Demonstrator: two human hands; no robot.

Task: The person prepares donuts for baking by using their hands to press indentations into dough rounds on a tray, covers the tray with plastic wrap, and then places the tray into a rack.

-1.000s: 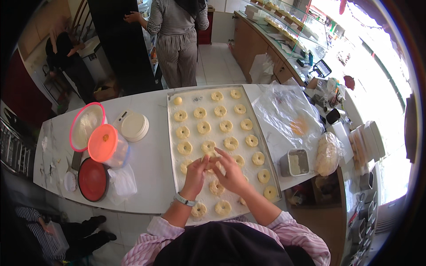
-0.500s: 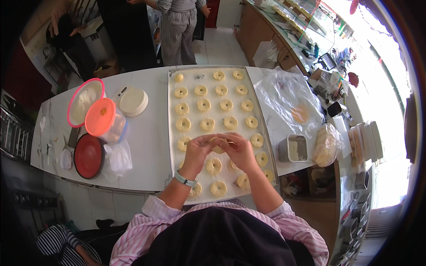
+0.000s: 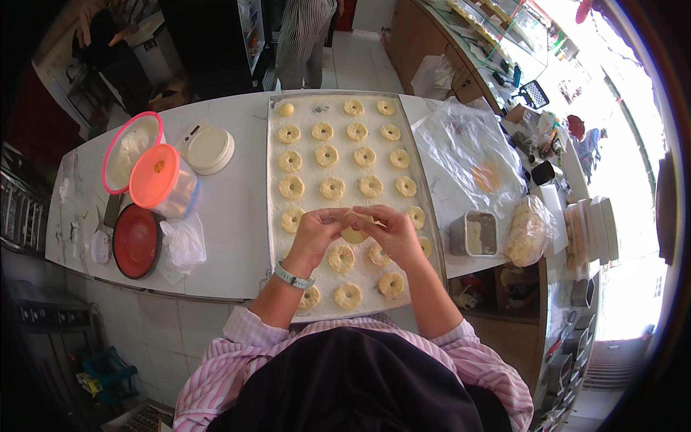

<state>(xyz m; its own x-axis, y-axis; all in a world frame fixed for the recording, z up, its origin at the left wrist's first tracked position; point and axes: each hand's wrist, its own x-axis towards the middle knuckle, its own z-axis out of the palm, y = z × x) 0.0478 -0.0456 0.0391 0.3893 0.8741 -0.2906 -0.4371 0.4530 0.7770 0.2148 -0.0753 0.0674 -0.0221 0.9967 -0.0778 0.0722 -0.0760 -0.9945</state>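
Over the near half of a large floured tray (image 3: 308, 173), my two hands meet around a piece of dough (image 3: 353, 235). My left hand (image 3: 322, 229), a pale-banded watch at its wrist, pinches one side of it with bent fingers. The other side is between the fingers of my right hand (image 3: 391, 229). Rows of pale dough rings cover the tray, among them one ring (image 3: 341, 258) just below my hands. At the far left corner sits a round dough ball (image 3: 286, 110) with no hole. My hands and forearms hide some rings.
Left on the table are a pink-rimmed basin (image 3: 108, 169), an orange-lidded tub (image 3: 154, 176), a red pan (image 3: 137, 241) and a white scale (image 3: 206, 147). To the right lie plastic sheeting (image 3: 468, 144), a metal tin (image 3: 475, 234) and bagged dough (image 3: 529, 232). Another person (image 3: 301, 43) stands beyond the table.
My hands stay joined on the dough, their fingers slightly shifted. The view has tilted a little. Someone in stripes at lower left has left the view, uncovering a green stool.
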